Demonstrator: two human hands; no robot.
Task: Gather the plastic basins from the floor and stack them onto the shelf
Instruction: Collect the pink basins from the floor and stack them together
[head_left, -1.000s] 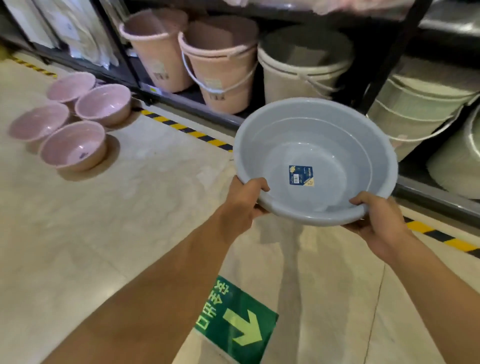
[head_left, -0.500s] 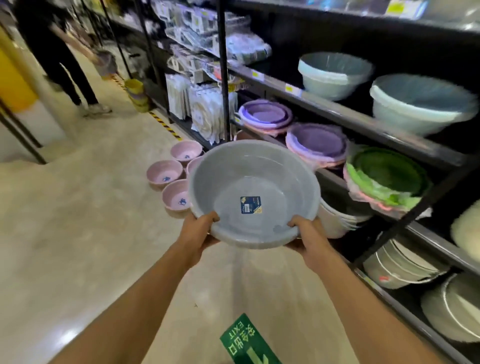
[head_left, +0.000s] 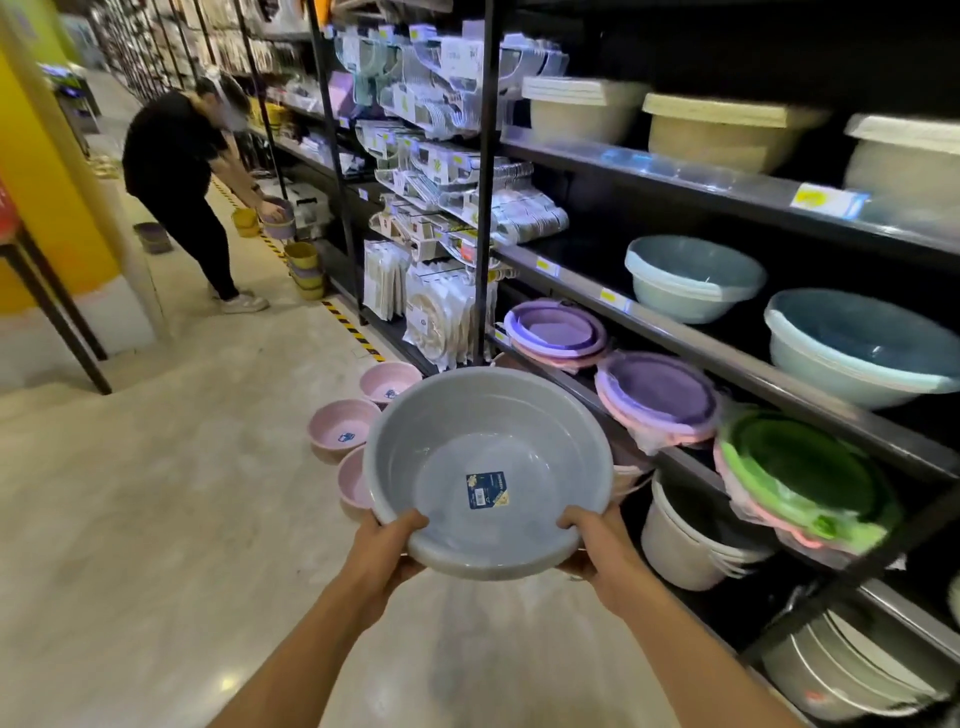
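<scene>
I hold a grey plastic basin (head_left: 457, 436) with a blue label inside, tilted toward me, in front of the shelving. My left hand (head_left: 387, 545) grips its near-left rim and my right hand (head_left: 592, 540) grips its near-right rim. Behind it, pink basins (head_left: 340, 428) sit on the floor beside the shelf base, partly hidden by the grey one. The black shelf (head_left: 727, 358) to the right carries pale blue basins (head_left: 693, 278), purple stacks (head_left: 660, 400) and a green stack (head_left: 800, 467).
A person in black (head_left: 182, 176) bends over small tubs farther down the aisle. Yellow buckets (head_left: 304, 267) stand on the floor by the striped line. White buckets (head_left: 685, 540) fill the low shelf. A yellow pillar and a dark table leg (head_left: 57, 317) stand at left.
My view has swung up from the floor to the shelves. The grey basin stays in both hands, held a little lower in the frame. The person down the aisle now bends over tubs.
</scene>
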